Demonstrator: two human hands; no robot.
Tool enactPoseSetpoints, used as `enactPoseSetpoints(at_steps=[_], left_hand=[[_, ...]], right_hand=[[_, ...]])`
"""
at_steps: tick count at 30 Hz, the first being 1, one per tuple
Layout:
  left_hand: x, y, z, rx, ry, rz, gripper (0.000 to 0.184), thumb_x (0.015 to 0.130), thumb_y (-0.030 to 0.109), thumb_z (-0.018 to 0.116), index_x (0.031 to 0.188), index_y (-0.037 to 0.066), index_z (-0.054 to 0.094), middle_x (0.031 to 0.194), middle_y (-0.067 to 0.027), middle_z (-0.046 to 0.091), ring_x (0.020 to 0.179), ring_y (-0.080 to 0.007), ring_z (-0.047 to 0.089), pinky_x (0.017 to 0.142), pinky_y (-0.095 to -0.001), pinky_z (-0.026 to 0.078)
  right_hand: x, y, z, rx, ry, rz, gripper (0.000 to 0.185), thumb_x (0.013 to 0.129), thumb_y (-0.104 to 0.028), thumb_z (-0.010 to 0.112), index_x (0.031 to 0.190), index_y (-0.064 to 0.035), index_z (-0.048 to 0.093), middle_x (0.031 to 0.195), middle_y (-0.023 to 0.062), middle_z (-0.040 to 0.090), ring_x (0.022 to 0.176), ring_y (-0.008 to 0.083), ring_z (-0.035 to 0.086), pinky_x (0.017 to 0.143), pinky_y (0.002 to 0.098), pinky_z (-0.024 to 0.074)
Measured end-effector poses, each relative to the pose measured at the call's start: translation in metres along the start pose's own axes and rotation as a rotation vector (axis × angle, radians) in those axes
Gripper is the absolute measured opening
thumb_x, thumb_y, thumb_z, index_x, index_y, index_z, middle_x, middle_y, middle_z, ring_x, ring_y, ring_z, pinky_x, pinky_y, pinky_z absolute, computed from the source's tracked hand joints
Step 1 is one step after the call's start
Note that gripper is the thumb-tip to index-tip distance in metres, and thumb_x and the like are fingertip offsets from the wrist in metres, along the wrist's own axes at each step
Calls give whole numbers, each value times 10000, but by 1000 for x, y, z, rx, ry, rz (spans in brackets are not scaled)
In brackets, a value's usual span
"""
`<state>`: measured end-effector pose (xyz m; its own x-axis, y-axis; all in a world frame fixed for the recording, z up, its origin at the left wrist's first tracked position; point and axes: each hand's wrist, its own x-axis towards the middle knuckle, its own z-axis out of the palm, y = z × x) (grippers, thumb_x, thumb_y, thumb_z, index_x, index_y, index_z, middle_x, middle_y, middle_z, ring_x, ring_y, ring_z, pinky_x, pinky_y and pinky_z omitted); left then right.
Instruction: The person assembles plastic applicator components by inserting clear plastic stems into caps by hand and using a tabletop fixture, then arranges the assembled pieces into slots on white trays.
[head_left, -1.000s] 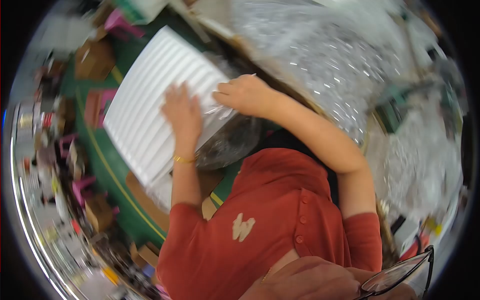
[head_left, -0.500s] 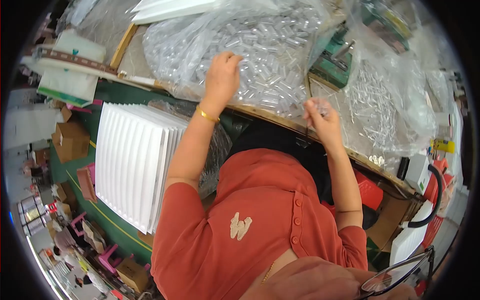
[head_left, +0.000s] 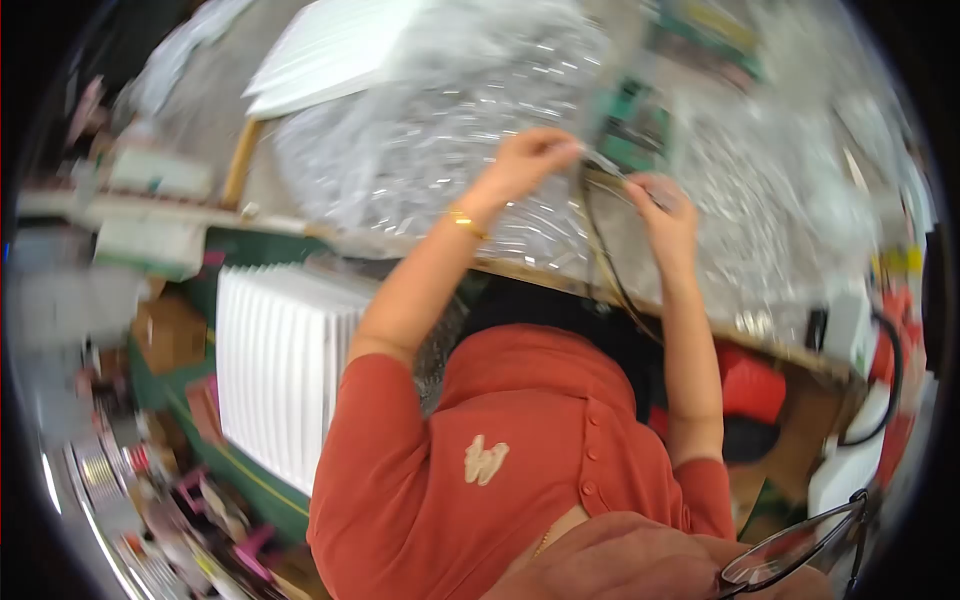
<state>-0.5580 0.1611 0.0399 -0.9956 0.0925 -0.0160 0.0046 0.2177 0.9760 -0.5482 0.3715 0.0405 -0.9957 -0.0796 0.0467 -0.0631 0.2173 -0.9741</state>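
My left hand point(head_left: 540, 158), with a gold bracelet at the wrist, is closed in a pinch on a small clear plastic tube point(head_left: 598, 160), blurred by motion. Close by on the right, my right hand point(head_left: 662, 200) has its fingers pinched together near the tube's other end; what lies in them is too small and blurred to name. Both hands are raised over the table edge, in front of a green metal bench tool point(head_left: 637, 125). Behind my left hand lies a heap of clear plastic tubes point(head_left: 470, 110) on plastic sheeting.
Thin clear pieces point(head_left: 740, 215) lie in plastic at the right. A dark cord point(head_left: 603, 250) hangs over the wooden table edge point(head_left: 530, 270). White ribbed sheets point(head_left: 270, 370) stand stacked at the left, more white sheets point(head_left: 330, 50) lie at the back. A cardboard box point(head_left: 170, 330) is on the green floor.
My left hand has moved right from over the tube heap, coming close to my right hand, which has risen slightly. The clear tube now shows between them. The view has shifted and blurred.
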Motion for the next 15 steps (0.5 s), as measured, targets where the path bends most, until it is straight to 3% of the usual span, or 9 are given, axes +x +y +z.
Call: enactPoseSetpoints(at_steps=[3, 4, 6, 8, 11, 13, 15], left_hand=[[-6, 4, 2, -30, -66, -26, 254, 810, 244, 600, 952, 36, 624, 892, -47, 622, 833, -109, 554, 764, -267, 444], [0, -14, 7, 16, -66, 81, 251, 789, 264, 613, 914, 48, 641, 855, -53, 630, 815, -104, 552, 731, -252, 440], [-2, -16, 11, 5, -115, 113, 278, 744, 309, 652, 836, 47, 657, 722, -35, 624, 679, -100, 544, 618, -248, 438], [-2, -23, 18, -32, -159, 125, 276, 714, 296, 686, 809, 39, 658, 671, -30, 605, 642, -100, 540, 589, -245, 434], [-4, -23, 42, -272, 20, 20, 274, 694, 264, 709, 798, 18, 651, 670, -34, 599, 645, -95, 534, 574, -241, 424], [-4, -17, 47, -332, 87, -18, 285, 678, 250, 722, 794, 3, 639, 680, -41, 598, 649, -94, 530, 568, -244, 421], [6, -19, 62, -431, 122, -84, 294, 660, 237, 735, 783, -4, 621, 702, -53, 601, 644, -108, 533, 571, -241, 426]], right_hand=[[2, -1, -2, -89, -38, -56, 153, 769, -159, 649, 834, -21, 640, 755, 7, 609, 709, 85, 540, 679, 218, 421], [4, 0, -8, -153, -110, 36, 141, 771, -154, 648, 829, -26, 637, 730, -3, 593, 688, 83, 522, 662, 217, 418], [3, 12, -9, -212, -144, -123, 123, 764, -139, 655, 819, -32, 631, 708, -13, 574, 655, 65, 492, 605, 203, 397], [2, 11, -2, -265, -165, -197, 119, 763, -135, 656, 818, -33, 630, 710, -13, 574, 653, 61, 490, 597, 198, 393], [2, 23, -2, -225, -120, -203, 137, 759, -134, 660, 829, -20, 626, 728, -4, 579, 663, 69, 497, 605, 196, 395], [4, 29, -6, -119, -131, 120, 155, 753, -133, 666, 844, -13, 629, 745, 12, 593, 689, 89, 521, 632, 204, 412], [0, 28, 2, 94, -68, 166, 167, 750, -146, 667, 841, -9, 639, 742, 22, 600, 684, 96, 527, 616, 207, 413]])
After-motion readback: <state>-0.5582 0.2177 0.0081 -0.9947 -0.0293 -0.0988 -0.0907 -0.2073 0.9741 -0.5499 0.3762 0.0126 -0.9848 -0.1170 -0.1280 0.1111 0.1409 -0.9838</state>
